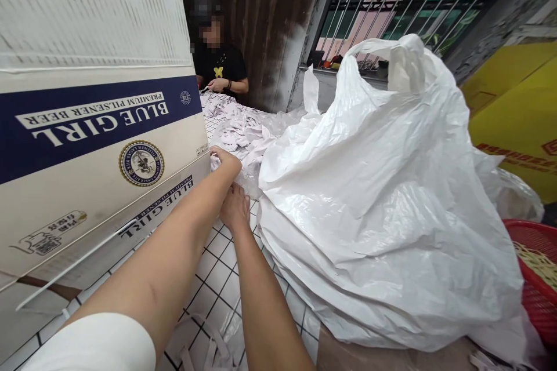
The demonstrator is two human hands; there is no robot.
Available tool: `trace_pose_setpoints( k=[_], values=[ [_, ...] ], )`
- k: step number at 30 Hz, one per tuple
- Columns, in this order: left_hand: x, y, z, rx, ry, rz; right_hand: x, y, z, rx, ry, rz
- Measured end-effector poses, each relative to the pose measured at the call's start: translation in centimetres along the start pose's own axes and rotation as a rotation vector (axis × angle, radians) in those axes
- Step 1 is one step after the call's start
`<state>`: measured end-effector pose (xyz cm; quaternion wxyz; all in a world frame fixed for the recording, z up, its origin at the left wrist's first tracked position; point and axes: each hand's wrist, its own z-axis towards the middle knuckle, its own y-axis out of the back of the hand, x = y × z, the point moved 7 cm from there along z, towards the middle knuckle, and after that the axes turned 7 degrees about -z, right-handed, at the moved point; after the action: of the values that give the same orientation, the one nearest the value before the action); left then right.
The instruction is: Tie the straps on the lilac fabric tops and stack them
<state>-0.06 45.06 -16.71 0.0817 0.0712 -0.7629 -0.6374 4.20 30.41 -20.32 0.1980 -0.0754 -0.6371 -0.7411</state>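
White strips point(212, 353) near, on tiled surface point(226, 255). Beer box point(100, 127) at left, its words upside down. Big white bag point(383, 203) at right. Right hand point(236, 207) low between them; cannot tell if fingers wide or narrow. Left hand point(226, 160) farther, by box's far edge; fingers bent, cannot tell what they hold. Pale cloth heap point(243, 127) just past hands. Far: person in black shirt point(221, 69).

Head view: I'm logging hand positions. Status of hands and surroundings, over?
Left hand by Blue Girl beer carton, grip unclear. Right hand just nearer, grip also unclear. White plastic bag bulging close on the right.
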Motion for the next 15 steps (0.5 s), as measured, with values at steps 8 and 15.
trace_pose_setpoints(
  k=[8, 15],
  values=[
    [1.0, 0.7, -1.6, -0.001, -0.100, 0.026, 0.0, -0.1, 0.0, -0.060, 0.021, 0.076],
    [-0.7, 1.7, -9.1, -0.130, -0.338, -0.094, -0.8, -0.7, 0.4, -0.018, -0.029, 0.042]
  ],
)
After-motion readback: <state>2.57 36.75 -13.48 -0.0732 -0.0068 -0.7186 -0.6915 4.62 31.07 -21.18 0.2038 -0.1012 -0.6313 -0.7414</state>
